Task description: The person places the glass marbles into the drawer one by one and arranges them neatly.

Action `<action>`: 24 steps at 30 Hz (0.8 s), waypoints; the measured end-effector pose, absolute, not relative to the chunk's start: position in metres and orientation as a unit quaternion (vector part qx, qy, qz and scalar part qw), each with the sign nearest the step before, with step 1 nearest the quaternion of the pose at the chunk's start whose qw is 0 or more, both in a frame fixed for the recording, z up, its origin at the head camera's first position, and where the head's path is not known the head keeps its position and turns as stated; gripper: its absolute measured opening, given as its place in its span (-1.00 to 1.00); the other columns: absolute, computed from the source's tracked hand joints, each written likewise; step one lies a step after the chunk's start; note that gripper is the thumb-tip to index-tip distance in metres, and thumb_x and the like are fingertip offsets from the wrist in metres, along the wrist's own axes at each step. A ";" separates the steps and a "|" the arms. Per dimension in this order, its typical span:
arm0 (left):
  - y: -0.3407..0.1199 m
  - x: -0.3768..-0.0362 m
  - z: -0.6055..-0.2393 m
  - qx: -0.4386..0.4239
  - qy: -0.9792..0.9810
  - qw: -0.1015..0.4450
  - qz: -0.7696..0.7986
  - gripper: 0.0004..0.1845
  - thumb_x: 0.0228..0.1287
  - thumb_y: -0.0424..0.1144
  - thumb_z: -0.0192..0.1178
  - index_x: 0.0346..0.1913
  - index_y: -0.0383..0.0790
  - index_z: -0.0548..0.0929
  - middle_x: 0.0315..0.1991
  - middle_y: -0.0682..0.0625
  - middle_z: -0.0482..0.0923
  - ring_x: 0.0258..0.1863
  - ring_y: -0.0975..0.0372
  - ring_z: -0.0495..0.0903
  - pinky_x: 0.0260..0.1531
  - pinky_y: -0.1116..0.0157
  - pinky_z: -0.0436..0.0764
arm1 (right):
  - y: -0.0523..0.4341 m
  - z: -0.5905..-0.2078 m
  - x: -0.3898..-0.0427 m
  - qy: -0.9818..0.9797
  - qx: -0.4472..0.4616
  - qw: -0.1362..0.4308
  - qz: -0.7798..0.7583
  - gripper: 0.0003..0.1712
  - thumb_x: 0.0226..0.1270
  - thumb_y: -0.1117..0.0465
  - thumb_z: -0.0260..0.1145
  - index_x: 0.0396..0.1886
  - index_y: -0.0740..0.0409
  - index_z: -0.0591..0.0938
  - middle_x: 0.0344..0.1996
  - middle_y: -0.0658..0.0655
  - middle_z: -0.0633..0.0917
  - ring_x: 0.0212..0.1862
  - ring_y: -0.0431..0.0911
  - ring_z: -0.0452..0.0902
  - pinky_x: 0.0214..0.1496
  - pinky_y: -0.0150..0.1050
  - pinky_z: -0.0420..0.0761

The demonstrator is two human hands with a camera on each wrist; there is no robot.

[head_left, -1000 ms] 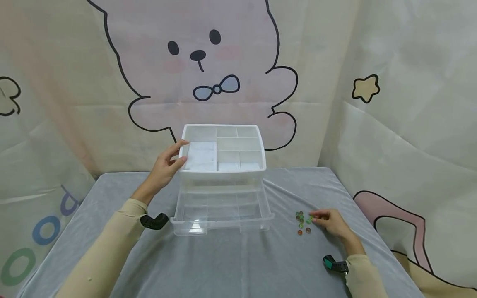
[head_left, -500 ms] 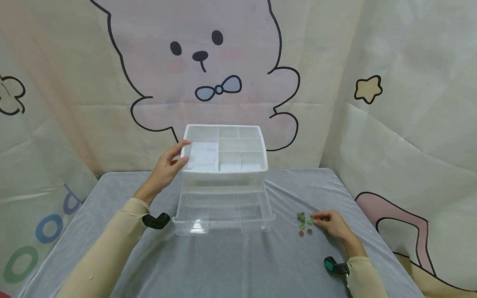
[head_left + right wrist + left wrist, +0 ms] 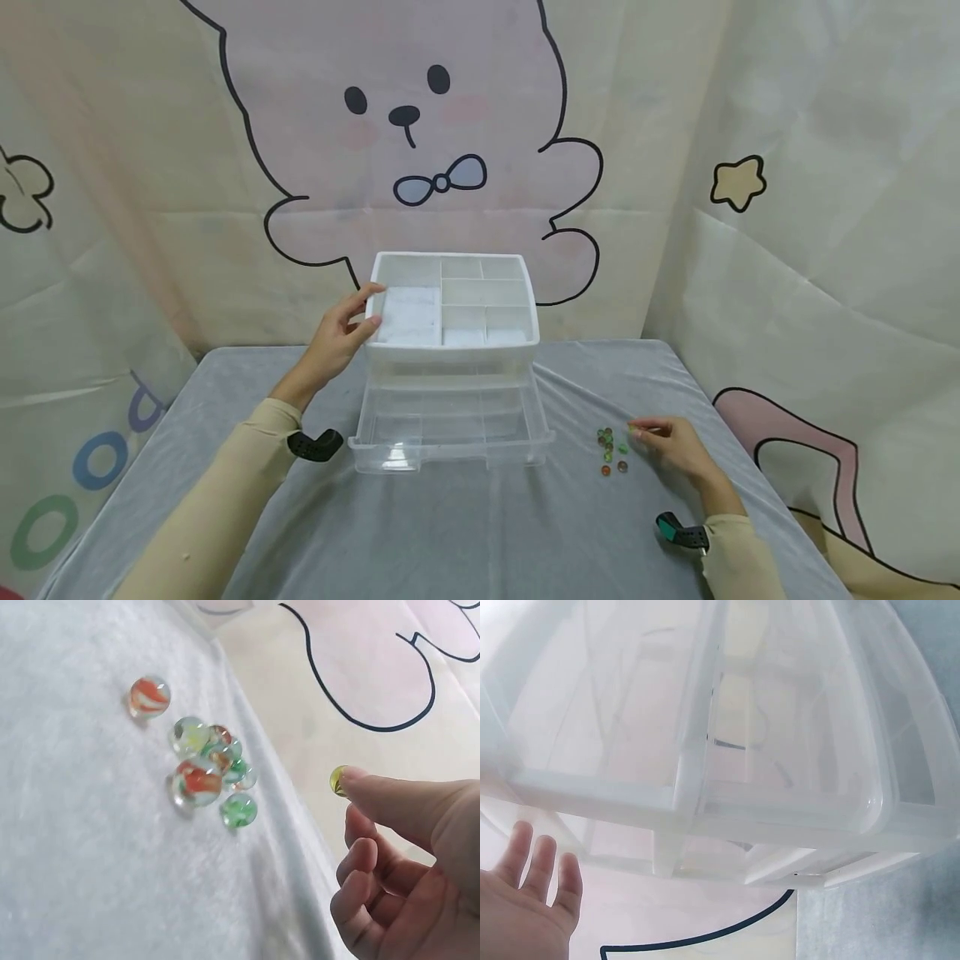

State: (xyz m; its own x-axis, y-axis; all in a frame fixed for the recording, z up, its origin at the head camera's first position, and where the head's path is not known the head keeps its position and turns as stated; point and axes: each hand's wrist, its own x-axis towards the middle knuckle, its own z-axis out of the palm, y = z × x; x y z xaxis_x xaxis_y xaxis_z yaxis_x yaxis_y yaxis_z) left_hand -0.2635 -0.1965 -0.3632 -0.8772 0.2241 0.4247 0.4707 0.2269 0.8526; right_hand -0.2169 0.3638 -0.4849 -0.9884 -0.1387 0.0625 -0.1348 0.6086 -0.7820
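One marble (image 3: 339, 781) is pinched in your right hand (image 3: 675, 450) near the table's right edge; left hand (image 3: 335, 342), fingers relaxed, steadies the organizer (image 3: 452, 310). I'd guess a carry to the open drawer (image 3: 448, 429) comes next.

Head view overlooks table (image 3: 480, 533); wrist views close on hands.

sleeves (image 3: 225, 492): beige, long | wrist cameras (image 3: 313, 444): black (right one teal-trimmed)

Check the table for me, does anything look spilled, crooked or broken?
Nothing looks damaged. The marbles lie loose in a small cluster on the cloth right of the organizer, not in any compartment. Its clear drawer is pulled out. The right hand pinches one yellow marble; the left hand rests on the organizer's side.
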 end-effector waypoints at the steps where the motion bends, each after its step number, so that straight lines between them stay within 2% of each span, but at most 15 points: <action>1: -0.196 -0.263 -0.363 -0.224 -0.777 0.107 -0.578 -0.47 0.53 -0.35 0.02 0.49 -0.28 0.30 0.54 -0.25 0.16 0.38 -0.15 0.32 0.00 0.56 0.45 | 0.364 -0.483 -0.217 0.896 -0.078 0.000 -0.437 -0.67 0.41 0.27 0.34 0.03 0.44 0.70 -0.15 0.27 0.79 -0.33 -0.38 0.52 -0.32 -0.38 0.51; 7: -0.196 -0.262 -0.363 -0.223 -0.781 0.107 -0.574 -0.48 0.54 -0.33 0.03 0.49 -0.26 0.31 0.54 -0.26 0.16 0.40 -0.14 0.32 0.01 0.56 0.45 | 0.359 -0.470 -0.216 0.894 -0.069 0.003 -0.443 -0.59 0.46 0.20 0.30 0.13 0.43 0.65 -0.15 0.22 0.77 -0.32 -0.34 0.50 -0.30 -0.33 0.52; 11: -0.196 -0.261 -0.363 -0.220 -0.786 0.105 -0.569 -0.48 0.54 -0.31 0.03 0.49 -0.24 0.31 0.56 -0.24 0.14 0.41 -0.13 0.31 0.02 0.57 0.43 | 0.353 -0.462 -0.214 0.887 -0.065 -0.002 -0.456 -0.57 0.46 0.15 0.32 0.14 0.40 0.66 -0.16 0.08 0.76 -0.27 -0.37 0.52 -0.23 -0.36 0.54; 16: -0.196 -0.262 -0.363 -0.222 -0.784 0.105 -0.571 -0.47 0.54 -0.31 0.03 0.50 -0.23 0.30 0.55 -0.24 0.14 0.40 -0.18 0.31 0.00 0.56 0.45 | 0.348 -0.455 -0.216 0.880 -0.061 -0.010 -0.470 -0.55 0.45 0.12 0.33 0.14 0.37 0.67 -0.24 -0.13 0.71 -0.30 -0.35 0.49 -0.25 -0.38 0.52; 24: -0.196 -0.263 -0.364 -0.226 -0.780 0.104 -0.574 -0.46 0.54 -0.33 0.02 0.51 -0.27 0.28 0.50 -0.27 0.19 0.36 -0.13 0.34 -0.01 0.55 0.46 | 0.336 -0.444 -0.216 0.874 -0.080 -0.019 -0.478 -0.58 0.43 0.15 0.35 0.10 0.40 0.68 -0.32 -0.19 0.71 -0.30 -0.25 0.54 -0.27 -0.33 0.54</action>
